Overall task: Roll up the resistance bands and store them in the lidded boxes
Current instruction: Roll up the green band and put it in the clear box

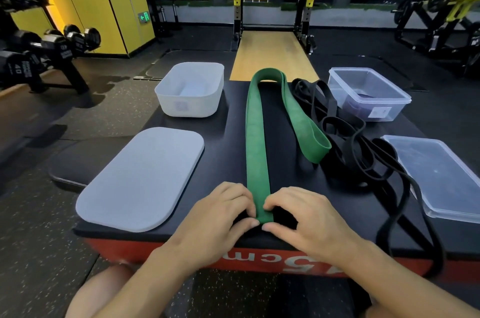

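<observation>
A wide green resistance band [255, 141] lies stretched lengthwise down the black box top, its far part folded back toward the right. My left hand [223, 216] and my right hand [298, 216] pinch its near end from both sides at the front edge. Thin black bands [348, 146] lie tangled to the right, one strand hanging over the front edge. An open white box [191, 89] stands at the back left with its white lid [141, 178] flat in front of it. At the back right is a clear box [368, 94] holding something dark; its clear lid [441, 177] lies nearer.
Everything sits on a black-topped plyo box [298, 232] with a red front. A dumbbell rack [46, 50] stands to the left, a squat rack [275, 0] straight ahead, and a weight machine [441, 13] at the far right. My knee shows below.
</observation>
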A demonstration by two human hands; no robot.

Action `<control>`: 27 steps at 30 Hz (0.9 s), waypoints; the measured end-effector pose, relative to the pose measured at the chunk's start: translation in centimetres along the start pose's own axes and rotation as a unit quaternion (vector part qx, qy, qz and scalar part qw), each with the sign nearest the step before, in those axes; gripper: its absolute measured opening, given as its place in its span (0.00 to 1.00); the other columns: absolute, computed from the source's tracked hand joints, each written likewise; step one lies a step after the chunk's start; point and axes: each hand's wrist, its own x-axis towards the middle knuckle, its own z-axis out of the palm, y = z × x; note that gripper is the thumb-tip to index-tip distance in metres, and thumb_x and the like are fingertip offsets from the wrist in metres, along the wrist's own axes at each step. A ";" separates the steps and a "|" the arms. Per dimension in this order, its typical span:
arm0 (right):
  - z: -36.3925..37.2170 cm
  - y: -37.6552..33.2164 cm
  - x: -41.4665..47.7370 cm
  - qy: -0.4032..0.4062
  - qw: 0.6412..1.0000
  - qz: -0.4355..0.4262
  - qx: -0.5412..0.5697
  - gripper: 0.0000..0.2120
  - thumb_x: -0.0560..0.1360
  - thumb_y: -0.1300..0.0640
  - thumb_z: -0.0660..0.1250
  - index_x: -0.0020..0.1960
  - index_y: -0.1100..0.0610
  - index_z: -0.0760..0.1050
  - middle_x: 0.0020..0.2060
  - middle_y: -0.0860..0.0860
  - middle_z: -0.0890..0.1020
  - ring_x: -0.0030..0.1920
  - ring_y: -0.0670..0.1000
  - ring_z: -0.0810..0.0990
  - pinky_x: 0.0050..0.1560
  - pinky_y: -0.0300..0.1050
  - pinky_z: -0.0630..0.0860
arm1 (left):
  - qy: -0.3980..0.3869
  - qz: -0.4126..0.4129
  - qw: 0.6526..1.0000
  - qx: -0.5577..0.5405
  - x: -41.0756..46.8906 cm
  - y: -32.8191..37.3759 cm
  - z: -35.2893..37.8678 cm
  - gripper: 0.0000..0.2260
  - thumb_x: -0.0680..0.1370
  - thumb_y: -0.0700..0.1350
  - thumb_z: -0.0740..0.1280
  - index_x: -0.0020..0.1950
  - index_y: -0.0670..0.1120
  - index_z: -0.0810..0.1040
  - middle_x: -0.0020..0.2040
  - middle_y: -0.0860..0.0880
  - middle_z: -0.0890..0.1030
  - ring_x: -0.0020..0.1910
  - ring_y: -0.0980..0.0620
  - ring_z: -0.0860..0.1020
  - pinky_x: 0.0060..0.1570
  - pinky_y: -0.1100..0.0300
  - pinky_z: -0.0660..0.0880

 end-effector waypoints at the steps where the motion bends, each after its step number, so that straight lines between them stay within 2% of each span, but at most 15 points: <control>1: 0.0 0.1 0.1 -0.004 1.000 0.001 0.000 0.09 0.77 0.43 0.71 0.51 0.47 0.78 0.48 0.39 0.80 0.50 0.41 0.78 0.56 0.45 0.78 | -0.004 0.002 1.000 -0.004 0.0 0.0 -0.1 0.07 0.82 0.58 0.63 0.51 0.58 0.76 0.55 0.65 0.72 0.61 0.64 0.68 0.57 0.66 0.71; 4: 0.2 0.3 0.2 -0.026 1.000 -0.006 0.000 0.09 0.79 0.44 0.70 0.48 0.48 0.77 0.50 0.39 0.76 0.53 0.41 0.75 0.66 0.44 0.72 | -0.011 0.003 1.000 -0.008 0.0 0.1 -0.1 0.05 0.83 0.56 0.65 0.51 0.57 0.76 0.59 0.66 0.68 0.62 0.63 0.69 0.57 0.68 0.69; 6: 0.2 0.3 0.1 -0.039 0.999 0.010 -0.002 0.09 0.79 0.42 0.68 0.48 0.46 0.77 0.55 0.38 0.71 0.59 0.42 0.71 0.67 0.42 0.68 | -0.012 -0.002 1.000 -0.018 0.1 0.1 0.0 0.05 0.82 0.55 0.66 0.50 0.56 0.77 0.62 0.66 0.65 0.63 0.62 0.70 0.60 0.67 0.69; 9: -0.1 0.4 0.2 -0.068 0.997 0.042 0.025 0.08 0.79 0.39 0.66 0.48 0.42 0.76 0.58 0.36 0.67 0.66 0.45 0.66 0.70 0.42 0.61 | -0.002 0.020 1.000 -0.009 0.2 -0.1 0.1 0.05 0.82 0.54 0.66 0.49 0.55 0.77 0.61 0.65 0.69 0.64 0.61 0.68 0.65 0.65 0.66; 13: -0.2 1.1 1.2 -0.092 0.992 0.050 0.070 0.07 0.78 0.39 0.68 0.45 0.41 0.76 0.54 0.35 0.71 0.63 0.43 0.71 0.76 0.48 0.55 | 0.001 0.013 1.000 -0.014 0.1 0.2 0.1 0.06 0.82 0.54 0.64 0.51 0.55 0.78 0.57 0.64 0.73 0.56 0.62 0.72 0.59 0.72 0.64; 15: -0.2 1.5 1.5 -0.098 0.990 0.054 0.089 0.08 0.77 0.38 0.66 0.45 0.42 0.77 0.51 0.36 0.75 0.60 0.43 0.74 0.79 0.47 0.51 | 0.014 0.007 1.000 -0.021 0.0 0.2 0.1 0.05 0.83 0.53 0.65 0.50 0.55 0.79 0.57 0.64 0.74 0.54 0.62 0.72 0.56 0.73 0.66; 18: -0.4 1.6 2.1 -0.107 0.984 0.068 0.129 0.07 0.76 0.41 0.70 0.43 0.42 0.78 0.49 0.39 0.78 0.57 0.46 0.77 0.75 0.43 0.59 | 0.019 -0.013 0.999 -0.042 0.1 0.2 0.0 0.05 0.82 0.52 0.67 0.47 0.56 0.77 0.58 0.65 0.73 0.55 0.60 0.73 0.55 0.69 0.67; 21: -0.7 1.8 2.5 -0.103 0.978 0.077 0.166 0.08 0.76 0.49 0.76 0.40 0.43 0.79 0.44 0.42 0.82 0.51 0.47 0.80 0.71 0.43 0.65 | 0.021 -0.026 0.998 -0.062 0.4 0.2 0.0 0.07 0.82 0.51 0.69 0.44 0.56 0.77 0.61 0.66 0.71 0.58 0.59 0.76 0.61 0.67 0.63; 23: -0.8 1.8 2.7 -0.111 0.976 0.082 0.168 0.09 0.75 0.48 0.76 0.40 0.43 0.78 0.43 0.43 0.83 0.51 0.47 0.80 0.71 0.46 0.65 | 0.009 -0.039 0.997 -0.073 0.7 0.2 -0.1 0.07 0.82 0.51 0.70 0.44 0.56 0.77 0.63 0.66 0.70 0.60 0.58 0.76 0.65 0.63 0.62; 27: -0.9 1.5 2.8 -0.121 0.979 0.085 0.137 0.08 0.76 0.46 0.75 0.41 0.44 0.79 0.45 0.42 0.81 0.52 0.48 0.78 0.68 0.51 0.69 | -0.005 -0.089 0.990 -0.113 1.4 0.2 -0.5 0.08 0.80 0.52 0.72 0.41 0.59 0.78 0.63 0.67 0.70 0.58 0.58 0.75 0.60 0.60 0.68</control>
